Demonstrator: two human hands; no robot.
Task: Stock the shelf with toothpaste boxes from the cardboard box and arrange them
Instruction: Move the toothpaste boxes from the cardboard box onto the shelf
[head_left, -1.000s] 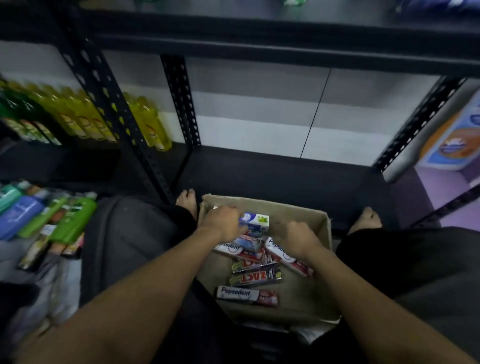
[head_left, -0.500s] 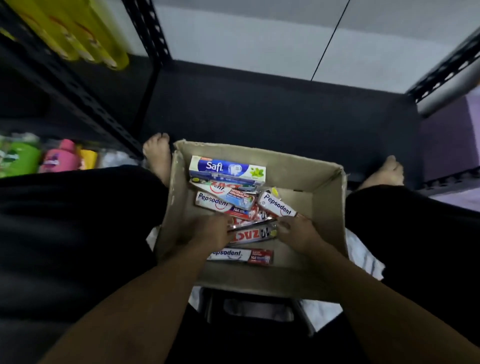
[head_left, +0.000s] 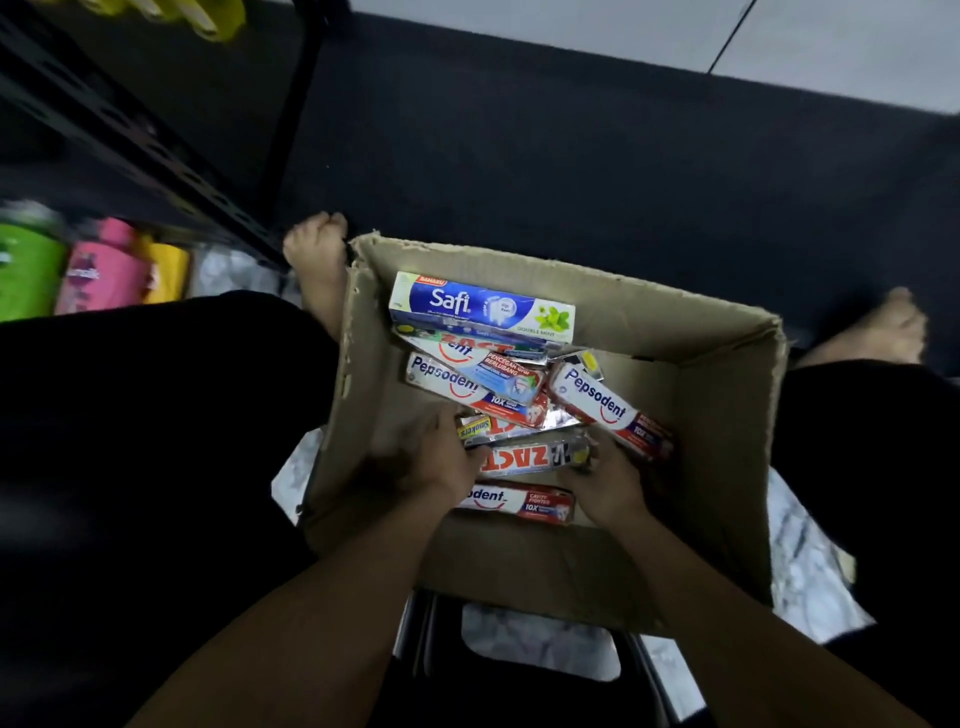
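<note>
- Your right hand has its fingers curled over the right end of the Zact box, low in the carton.
- Your left hand is at the other end, but it's too blurry to tell if it's gripping.
- The Safi box sits on top of the pile at the far side, by the shelf.

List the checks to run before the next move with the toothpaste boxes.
1. Open brown cardboard box within reach: ok.
2. Left hand and right hand at opposite ends of the silver-and-red Zact toothpaste box: ok.
3. Firm grip on it: cannot tell, the hands are blurred.
4. Space showing on the black shelf board: ok.
5. Blue-and-white Safi box apart from both hands: ok.
</note>
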